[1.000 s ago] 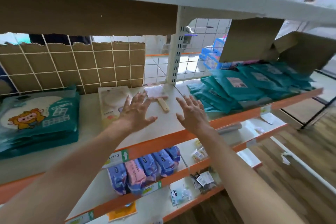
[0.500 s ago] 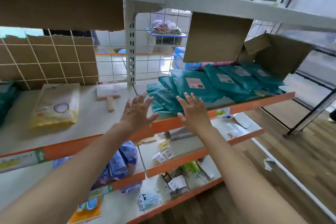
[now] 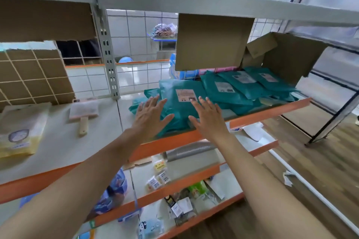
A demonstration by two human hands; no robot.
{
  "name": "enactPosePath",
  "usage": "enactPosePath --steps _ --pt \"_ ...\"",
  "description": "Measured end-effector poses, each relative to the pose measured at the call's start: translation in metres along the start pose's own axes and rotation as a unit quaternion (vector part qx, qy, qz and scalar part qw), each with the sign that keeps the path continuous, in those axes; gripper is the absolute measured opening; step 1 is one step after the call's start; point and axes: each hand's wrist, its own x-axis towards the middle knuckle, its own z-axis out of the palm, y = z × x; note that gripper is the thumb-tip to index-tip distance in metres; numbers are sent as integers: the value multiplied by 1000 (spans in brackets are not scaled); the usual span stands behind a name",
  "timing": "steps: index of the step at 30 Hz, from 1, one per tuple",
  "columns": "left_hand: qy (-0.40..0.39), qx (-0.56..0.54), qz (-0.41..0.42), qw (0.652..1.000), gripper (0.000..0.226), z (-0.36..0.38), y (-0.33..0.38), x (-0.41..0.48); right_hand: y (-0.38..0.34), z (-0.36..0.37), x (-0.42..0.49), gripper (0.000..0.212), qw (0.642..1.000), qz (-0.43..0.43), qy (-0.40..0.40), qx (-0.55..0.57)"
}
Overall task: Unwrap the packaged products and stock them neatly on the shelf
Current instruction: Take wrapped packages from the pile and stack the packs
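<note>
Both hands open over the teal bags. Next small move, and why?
Probably lower both hands and grip the front teal bag by its sides. The left hand and right hand are open, spread over it, holding nothing; it lies on top at the shelf edge, not yet unwrapped.

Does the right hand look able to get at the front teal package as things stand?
Likely yes: the right hand, fingers spread, is at the front teal package, nothing between them. The cardboard flap hangs well above.
</note>
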Motion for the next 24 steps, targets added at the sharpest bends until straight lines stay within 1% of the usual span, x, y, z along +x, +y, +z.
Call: enactPosePath --steps 5,9,15,18,24 --pt "3 4 0 1000 67 3 12 52 32 -7 42 59 1000 4 17 -14" --pt "-4 17 16 1000 68 4 21 91 59 -14 73 59 999 16 31 -41" --pt "-13 21 26 999 67 19 47 133 101 -13 106 58 999 9 20 -36" --pt "-20 35 13 999 66 34 63 152 129 -10 119 58 999 0 20 -29" --pt "-4 41 -31 999 68 69 110 186 197 -9 143 59 999 -34 -1 -7"
